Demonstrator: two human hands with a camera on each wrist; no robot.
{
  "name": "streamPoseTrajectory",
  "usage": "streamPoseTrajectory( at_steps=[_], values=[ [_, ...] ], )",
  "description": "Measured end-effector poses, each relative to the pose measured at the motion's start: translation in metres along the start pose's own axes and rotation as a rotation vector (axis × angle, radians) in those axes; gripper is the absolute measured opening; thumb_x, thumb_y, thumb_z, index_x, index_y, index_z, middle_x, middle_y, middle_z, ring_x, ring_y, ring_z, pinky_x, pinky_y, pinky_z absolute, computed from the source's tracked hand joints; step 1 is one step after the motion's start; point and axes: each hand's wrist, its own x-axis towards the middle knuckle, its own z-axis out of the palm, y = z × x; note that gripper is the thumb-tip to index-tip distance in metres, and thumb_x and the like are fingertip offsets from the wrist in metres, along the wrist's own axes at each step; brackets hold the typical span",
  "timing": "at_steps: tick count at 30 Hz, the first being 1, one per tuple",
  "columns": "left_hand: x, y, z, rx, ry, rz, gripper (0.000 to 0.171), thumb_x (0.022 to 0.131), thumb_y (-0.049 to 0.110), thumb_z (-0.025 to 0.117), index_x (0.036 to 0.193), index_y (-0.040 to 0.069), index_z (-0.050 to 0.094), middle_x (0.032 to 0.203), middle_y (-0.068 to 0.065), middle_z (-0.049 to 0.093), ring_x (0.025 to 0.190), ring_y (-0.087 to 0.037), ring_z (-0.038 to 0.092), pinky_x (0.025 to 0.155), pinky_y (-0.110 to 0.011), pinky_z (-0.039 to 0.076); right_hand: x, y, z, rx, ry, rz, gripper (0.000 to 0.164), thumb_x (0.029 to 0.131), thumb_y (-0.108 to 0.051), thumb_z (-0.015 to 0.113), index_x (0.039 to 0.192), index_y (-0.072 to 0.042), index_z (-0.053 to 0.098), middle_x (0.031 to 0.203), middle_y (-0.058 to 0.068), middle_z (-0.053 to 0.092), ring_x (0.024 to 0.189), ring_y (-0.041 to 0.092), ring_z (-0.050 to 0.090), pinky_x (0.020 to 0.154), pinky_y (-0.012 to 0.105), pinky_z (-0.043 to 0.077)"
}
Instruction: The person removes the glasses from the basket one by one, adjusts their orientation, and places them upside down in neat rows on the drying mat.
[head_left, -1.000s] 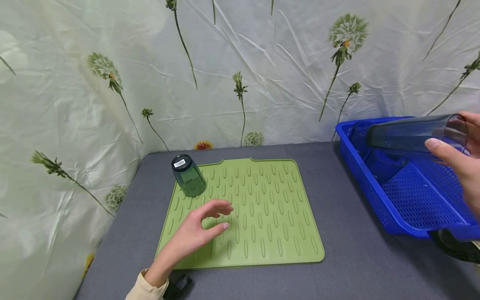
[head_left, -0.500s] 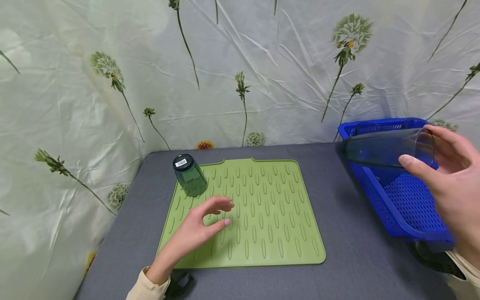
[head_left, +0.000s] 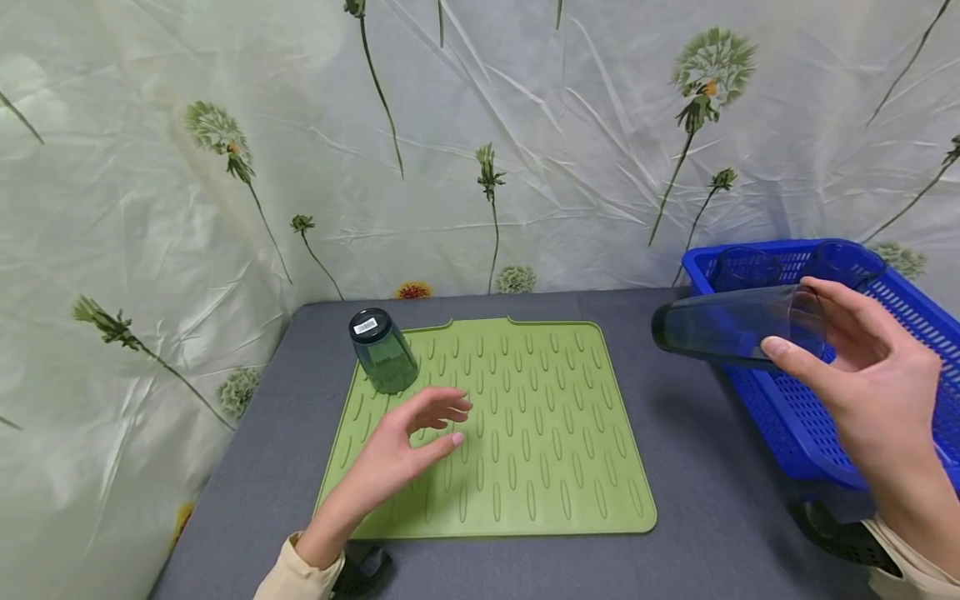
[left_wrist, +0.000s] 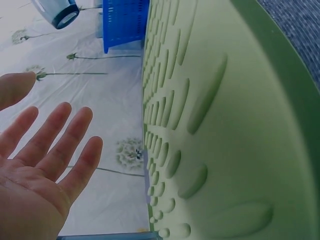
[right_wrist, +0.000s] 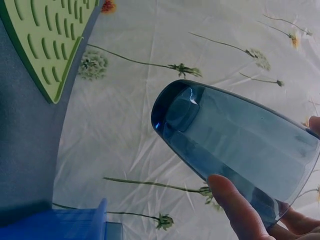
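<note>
In the head view my right hand [head_left: 877,383] grips a tinted drinking glass [head_left: 727,325] near its rim. The glass lies nearly level in the air, its dark base pointing left, over the left side of the blue basket [head_left: 780,433]. In the right wrist view the thumb presses one side of this glass [right_wrist: 240,145]. My left hand [head_left: 405,442] hovers above the green ribbed mat [head_left: 540,417], fingers bent loosely with nothing between them. A second glass [head_left: 384,352] stands upside down on the mat's back left corner, with a white label on its base.
More glasses [head_left: 750,267] stand inside the basket at its back, partly hidden by the held glass and hand. A grey cloth [head_left: 645,400] covers the table. Behind it hangs a flower-patterned sheet [head_left: 420,208].
My right hand has carried the glass left from over the basket's middle, its base now past the basket's left rim. The left hand stays in nearly the same place over the mat.
</note>
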Motion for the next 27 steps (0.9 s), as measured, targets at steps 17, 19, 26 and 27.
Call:
streamPoseTrajectory(
  at_steps=[17,19,26,27],
  values=[
    [0.0,-0.001,0.006,0.01,-0.015,0.016,0.045,0.089,0.005,0.072,0.128,0.022,0.058,0.12,0.004,0.065,0.11,-0.016,0.062,0.095,-0.043,0.051,-0.014,-0.001,0.016,0.277,-0.163,-0.01,0.066,0.079,0.02,0.069,0.139,0.0,0.052,0.134,0.01,0.056,0.12,0.012,0.056,0.085,0.012,0.05],
    [0.0,0.0,0.006,0.021,-0.015,0.011,0.047,0.089,0.004,0.072,0.129,0.023,0.058,0.119,0.006,0.065,0.11,-0.015,0.062,0.095,-0.042,0.051,-0.016,0.0,0.018,0.322,-0.173,0.003,0.065,0.079,0.02,0.069,0.139,0.001,0.052,0.134,0.011,0.056,0.119,0.012,0.057,0.085,0.013,0.05],
    [0.001,0.003,0.008,0.042,-0.006,0.018,0.048,0.088,0.005,0.073,0.13,0.024,0.058,0.12,0.006,0.065,0.11,-0.015,0.062,0.095,-0.041,0.051,-0.016,0.001,0.024,0.423,-0.215,0.01,0.065,0.079,0.022,0.067,0.139,0.002,0.052,0.135,0.013,0.055,0.12,0.016,0.055,0.089,0.015,0.049],
    [0.001,0.004,0.009,0.038,-0.002,0.019,0.048,0.088,0.005,0.073,0.13,0.023,0.058,0.121,0.006,0.065,0.111,-0.015,0.061,0.095,-0.04,0.051,-0.017,0.001,0.025,0.453,-0.222,0.011,0.064,0.079,0.022,0.067,0.138,0.003,0.052,0.135,0.013,0.055,0.121,0.017,0.055,0.09,0.015,0.049]
  ],
)
